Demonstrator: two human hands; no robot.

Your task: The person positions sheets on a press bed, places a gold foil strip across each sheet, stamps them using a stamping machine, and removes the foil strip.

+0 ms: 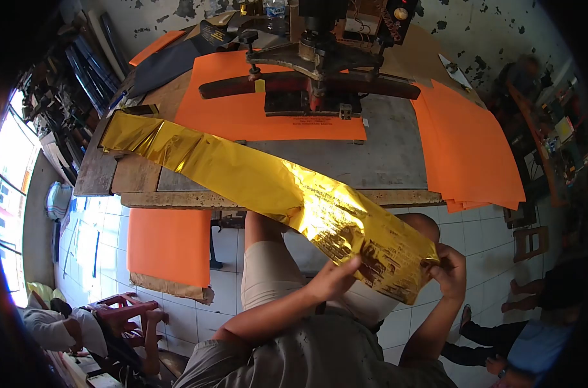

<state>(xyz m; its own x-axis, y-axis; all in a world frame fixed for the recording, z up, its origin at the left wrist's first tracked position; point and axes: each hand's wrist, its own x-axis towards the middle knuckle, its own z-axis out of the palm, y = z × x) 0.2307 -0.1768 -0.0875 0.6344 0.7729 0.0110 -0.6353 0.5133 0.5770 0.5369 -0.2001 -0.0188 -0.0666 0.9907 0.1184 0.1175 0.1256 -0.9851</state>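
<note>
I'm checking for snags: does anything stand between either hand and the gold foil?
Nothing visible does: the left hand and right hand both hold the gold foil directly, near one end.

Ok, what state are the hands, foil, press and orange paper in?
Gold foil: stretched out, wrinkled, print marks at the held end.
Left hand: closed on the foil's edge.
Right hand: closed on the foil's end corner.
Orange paper: flat, printed near its front edge.
Press: over that paper; contact unclear.
Orange stack at right: uneven, overhanging the table.
</note>
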